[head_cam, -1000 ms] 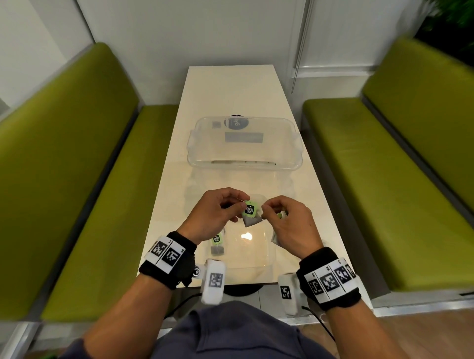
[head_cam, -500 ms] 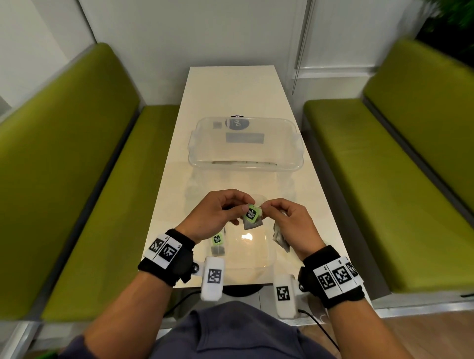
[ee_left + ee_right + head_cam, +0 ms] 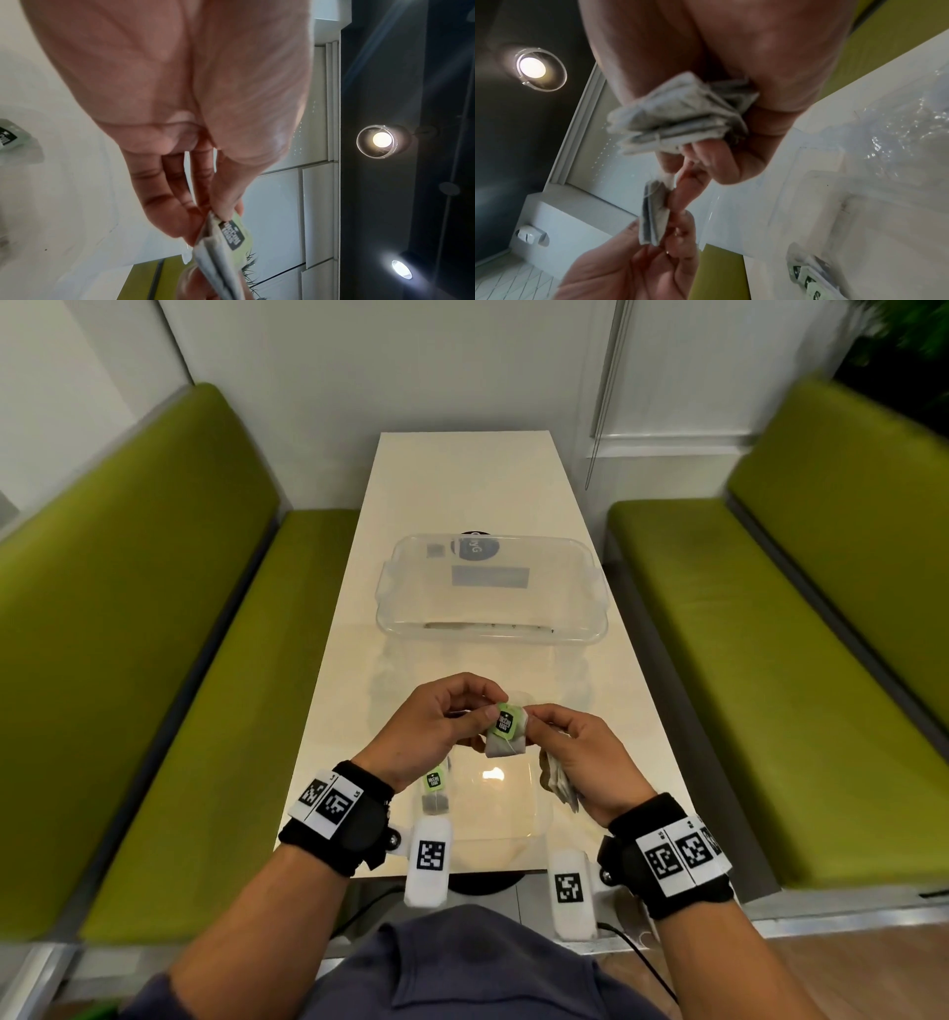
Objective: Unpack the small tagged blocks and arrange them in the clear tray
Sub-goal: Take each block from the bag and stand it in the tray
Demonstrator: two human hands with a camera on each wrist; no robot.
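Note:
A small grey tea bag with a green tag [image 3: 505, 730] [image 3: 226, 241] [image 3: 653, 215] hangs between both hands above the near part of the table. My left hand [image 3: 436, 731] pinches it from the left, thumb on the tag. My right hand [image 3: 570, 752] pinches its other side with fingertips. In its palm the right hand also holds a bundle of several grey bags [image 3: 557, 778] [image 3: 682, 115]. Another tagged bag [image 3: 435, 791] lies on a flat clear tray [image 3: 513, 819] under the hands. A deep clear tub [image 3: 490, 631] stands further away, mid table.
The cream table [image 3: 472, 480] is narrow, with green benches on the left [image 3: 179, 660] and right [image 3: 770, 660]. A dark round sticker [image 3: 475, 546] shows behind the tub. Crumpled clear wrapping [image 3: 898, 130] and more tagged bags [image 3: 805, 278] lie on the table in the right wrist view.
The hands have drawn slightly closer together around the tagged bag, and the green tag has turned to face up more. Everything on the table stayed in place.

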